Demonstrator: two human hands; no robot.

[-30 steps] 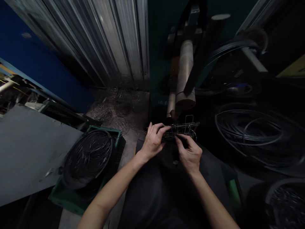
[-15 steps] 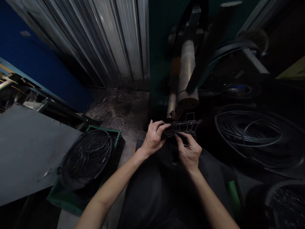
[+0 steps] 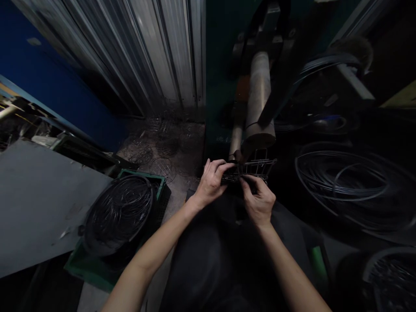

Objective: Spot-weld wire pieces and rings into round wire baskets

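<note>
Corrugated metal wall [image 3: 175,56] at back; wire bits [image 3: 165,147] nr far edge of grey floor [image 3: 178,190]. L hand [image 3: 211,182] & R hand [image 3: 260,200]: grip pinching wire frame [image 3: 258,163].

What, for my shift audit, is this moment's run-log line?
left hand: holding wire basket | right hand: pinching basket's near side | basket: below metal cylinder in view

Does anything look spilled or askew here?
Yes. Wire pieces lie scattered on the floor by the corrugated wall, not in any container, and the black tub of wire loops looks tilted on the green crate. The held wire frame is too dark to check for damage.
</note>
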